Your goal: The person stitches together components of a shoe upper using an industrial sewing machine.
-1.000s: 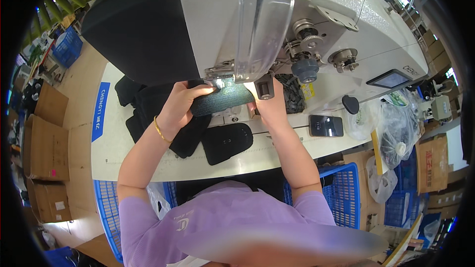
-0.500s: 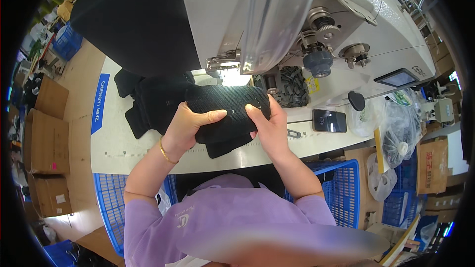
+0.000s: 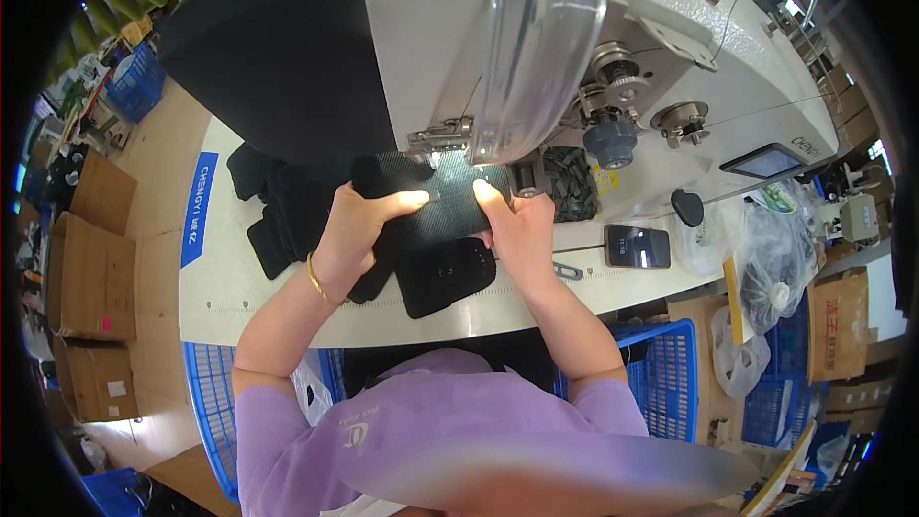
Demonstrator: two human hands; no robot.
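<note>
A black textured fabric piece (image 3: 448,217) lies under the lit needle area of a sewing machine (image 3: 441,137). My left hand (image 3: 349,232) grips its left side, thumb on top and pointing inward. At its right side, my right hand (image 3: 522,232) pinches the edge, thumb on top. Both sets of fingers are mostly hidden below the fabric. A black flap (image 3: 446,276) hangs toward me from under the piece, flat on the table. More black fabric pieces (image 3: 297,201) are heaped to the left of my left hand.
A bin of small dark scraps (image 3: 570,182) is beside the needle area. A phone (image 3: 638,246) and a grey metal tool (image 3: 567,271) lie on the white table (image 3: 287,321) at right. Blue baskets (image 3: 670,378) stand below its edge; clear plastic bags (image 3: 775,249) sit farther right.
Both hands have pushed the textured piece away from me, so its far edge is now beneath the machine head. More of the black flap shows on the near side.
</note>
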